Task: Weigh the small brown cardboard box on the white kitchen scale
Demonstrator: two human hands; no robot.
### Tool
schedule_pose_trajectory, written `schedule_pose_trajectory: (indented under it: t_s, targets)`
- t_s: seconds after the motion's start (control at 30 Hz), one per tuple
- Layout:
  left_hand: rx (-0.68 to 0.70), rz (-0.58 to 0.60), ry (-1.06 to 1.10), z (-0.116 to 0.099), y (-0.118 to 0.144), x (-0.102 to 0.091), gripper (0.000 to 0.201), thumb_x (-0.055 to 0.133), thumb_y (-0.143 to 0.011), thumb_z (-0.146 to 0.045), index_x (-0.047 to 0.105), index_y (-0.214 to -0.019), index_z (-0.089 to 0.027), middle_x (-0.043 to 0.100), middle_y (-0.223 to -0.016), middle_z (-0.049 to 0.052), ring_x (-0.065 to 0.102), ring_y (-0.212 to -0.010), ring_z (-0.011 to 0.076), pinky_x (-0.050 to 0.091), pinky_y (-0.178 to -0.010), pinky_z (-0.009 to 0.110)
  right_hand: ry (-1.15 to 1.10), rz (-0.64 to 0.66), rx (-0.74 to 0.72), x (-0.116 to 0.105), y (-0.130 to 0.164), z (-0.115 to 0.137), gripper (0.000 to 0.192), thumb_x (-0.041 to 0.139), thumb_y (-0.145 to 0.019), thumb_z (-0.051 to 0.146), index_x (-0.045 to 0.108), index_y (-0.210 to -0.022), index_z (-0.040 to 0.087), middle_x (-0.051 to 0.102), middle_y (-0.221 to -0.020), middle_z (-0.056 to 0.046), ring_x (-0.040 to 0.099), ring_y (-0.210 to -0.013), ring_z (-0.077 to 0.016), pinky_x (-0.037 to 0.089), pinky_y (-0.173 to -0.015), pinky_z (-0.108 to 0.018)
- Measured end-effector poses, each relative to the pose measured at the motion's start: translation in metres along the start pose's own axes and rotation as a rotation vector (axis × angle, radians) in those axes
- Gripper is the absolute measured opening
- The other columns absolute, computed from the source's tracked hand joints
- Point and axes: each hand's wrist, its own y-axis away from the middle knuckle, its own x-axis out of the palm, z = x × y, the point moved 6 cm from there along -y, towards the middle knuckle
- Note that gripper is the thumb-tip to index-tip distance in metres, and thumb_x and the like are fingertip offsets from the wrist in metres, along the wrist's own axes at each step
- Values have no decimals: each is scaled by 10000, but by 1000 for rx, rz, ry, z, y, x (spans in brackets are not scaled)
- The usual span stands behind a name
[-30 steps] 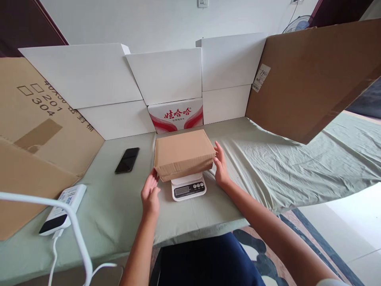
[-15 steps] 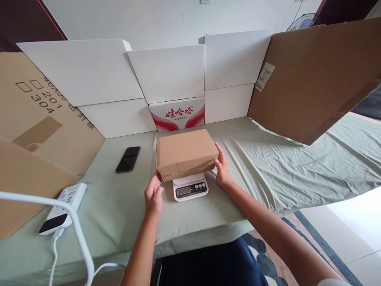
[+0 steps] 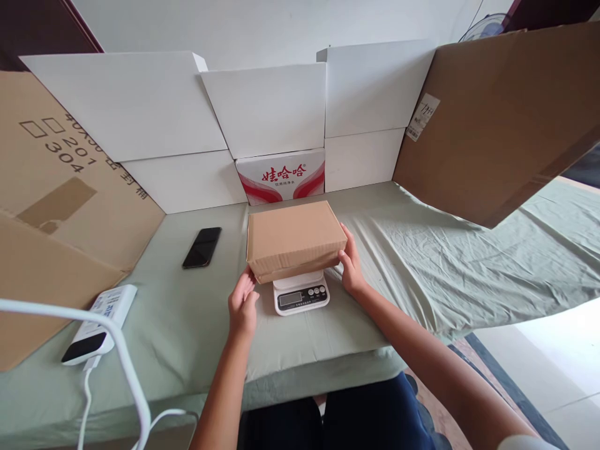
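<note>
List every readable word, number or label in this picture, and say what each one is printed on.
"娃哈哈": red characters on the white carton behind the brown box.
"201" and "304": large cardboard sheet on the left; the line above them and the characters beside them are cut off or skewed, unreadable.
White sticker on the right cardboard sheet: too small.
Scale display and button marks: too small.
White device label: blurred.

Brown box (image 3: 294, 237) on the scale: plain corrugated cardboard, matt, smooth-faced, unprinted. Scale (image 3: 300, 293) — white plastic, slightly glossy, with a dark display window. Table covering (image 3: 422, 250): pale green cloth, matt, visibly creased. Phone (image 3: 202, 247): black, glossy, glass-like face. White panels (image 3: 126, 106) at the back — smooth matt card; the printed carton (image 3: 280, 176) between them has a faint sheen. Large side sheets (image 3: 497, 112): raw brown cardboard, matt. White device (image 3: 100, 324) at the left: smooth plastic, with a glossy dark panel.
</note>
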Motion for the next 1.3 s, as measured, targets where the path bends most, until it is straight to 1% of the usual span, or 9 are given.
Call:
schedule_pose_trajectory:
  t_s: [0.13,0.27,0.43,0.67,0.8,0.97,1.07,1.2,1.3]
  targets:
    - [16,-7,24,0,-1,1,712,636,-691,-247,675,-1393,-136,685,-1409,185,595,-1386,380,454,-1178,526,11,-9,0,0,-1,0,706,373,-1005,681,362,-1597,296,487,-1569,-123,486,-1446,-339,509,-1112,-525]
    - [2,-5,3,0,-1,2,698,635,-704,-260,677,-1390,-140,679,-1418,188,597,-1383,383,460,-1170,533,11,-15,-8,0,-2,0,704,378,-1003,681,364,-1592,298,481,-1578,-120,489,-1436,-343,509,-1108,-531]
    - [30,19,13,0,-2,3,690,637,-717,-252,672,-1398,-147,685,-1413,175,589,-1394,372,450,-1184,522,30,-15,-17,0,-3,1,695,368,-1009,677,356,-1597,306,481,-1581,-115,494,-1434,-341,509,-1111,-522]
    - [36,49,22,4,-6,6,682,621,-727,-226,666,-1403,-147,691,-1406,163,592,-1394,357,453,-1190,512,37,-21,5,-1,-6,-2,709,369,-1002,694,348,-1601,315,493,-1562,-114,486,-1434,-350,504,-1114,-547]
    - [49,39,15,6,-7,5,681,619,-727,-212,665,-1404,-149,679,-1426,160,592,-1394,354,448,-1197,512,28,-22,7,-1,-7,-2,710,375,-999,691,351,-1599,313,495,-1560,-106,476,-1441,-349,493,-1130,-548]
    - [66,73,10,7,-7,6,667,600,-748,-193,660,-1411,-154,667,-1446,147,540,-1446,352,425,-1217,509,25,-25,14,-1,-7,-3,689,380,-1007,663,350,-1604,321,475,-1570,-104,479,-1437,-346,483,-1141,-552]
    - [58,54,8,8,-6,5,665,614,-745,-204,663,-1406,-153,671,-1439,155,516,-1465,365,421,-1218,527,29,-15,21,-2,-5,-4,705,382,-1006,667,340,-1611,308,492,-1550,-118,480,-1435,-343,475,-1152,-548]
    - [42,47,15,8,-5,5,651,625,-732,-206,680,-1379,-150,691,-1407,154,558,-1427,366,435,-1209,529,30,-11,39,-2,-3,-6,738,377,-998,694,340,-1612,287,503,-1531,-135,482,-1439,-347,469,-1166,-549]
    - [39,55,14,7,-4,5,654,613,-733,-194,674,-1382,-142,694,-1403,148,576,-1410,355,446,-1202,516,9,-16,48,-2,-3,-5,728,395,-998,685,341,-1611,296,491,-1541,-135,494,-1435,-341,436,-1205,-553]
